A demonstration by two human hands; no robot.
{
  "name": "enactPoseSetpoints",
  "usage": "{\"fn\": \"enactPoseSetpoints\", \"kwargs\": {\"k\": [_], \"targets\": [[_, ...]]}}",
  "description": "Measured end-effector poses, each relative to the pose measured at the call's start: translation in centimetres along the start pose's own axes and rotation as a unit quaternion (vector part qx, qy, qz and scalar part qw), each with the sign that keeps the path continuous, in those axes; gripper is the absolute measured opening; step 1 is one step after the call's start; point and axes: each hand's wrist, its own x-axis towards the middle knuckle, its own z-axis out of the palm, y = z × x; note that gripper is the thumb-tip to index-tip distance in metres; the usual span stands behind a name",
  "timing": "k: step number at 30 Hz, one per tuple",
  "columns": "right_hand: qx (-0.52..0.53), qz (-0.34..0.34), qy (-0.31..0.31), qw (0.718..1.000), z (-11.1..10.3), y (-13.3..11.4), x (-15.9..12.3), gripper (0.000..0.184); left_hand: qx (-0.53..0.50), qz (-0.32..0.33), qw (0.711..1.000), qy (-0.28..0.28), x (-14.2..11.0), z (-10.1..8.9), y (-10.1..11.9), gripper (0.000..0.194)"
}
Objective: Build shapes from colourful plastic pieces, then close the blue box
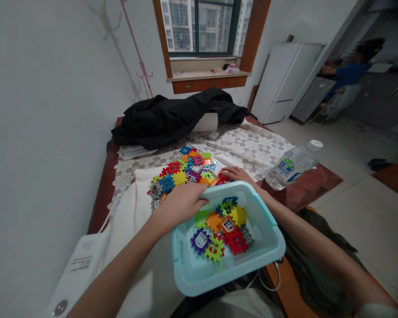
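Note:
A light blue plastic bin (189,269) sits in front of me, tilted toward me. Several gear-edged plastic building pieces (237,240) in red, yellow, orange, green, purple and grey lie inside it. My left hand (182,203) is closed on the bin's far rim, the thumb over the inner side. Beyond that rim my right hand (237,174) stretches its fingers over the edge of a heap of similar building pieces (179,178) on the table. The fingertips are by some red pieces; whether they touch them I cannot tell. Part of the heap is hidden behind my left hand and the bin.
A clear plastic bottle (290,165) with a white cap stands at the table's right side. A black garment (172,117) lies across the far end, over a lace tablecloth (252,143). White cloth and a white device (82,256) are at left. A person (346,77) sits far right.

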Motion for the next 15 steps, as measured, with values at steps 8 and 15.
{"fn": "enactPoseSetpoints", "kwargs": {"k": [8,15], "targets": [[0.024,-0.002,0.015,1.0,-0.7,-1.0,-0.3,0.044,0.01,-0.005,1.0,-0.011,-0.1,-0.5,0.2,0.014],[0.03,-0.013,0.029,0.999,-0.9,-1.5,-0.4,0.051,0.011,-0.003,1.0,-0.002,0.0,-0.1,0.1,0.013]]}}
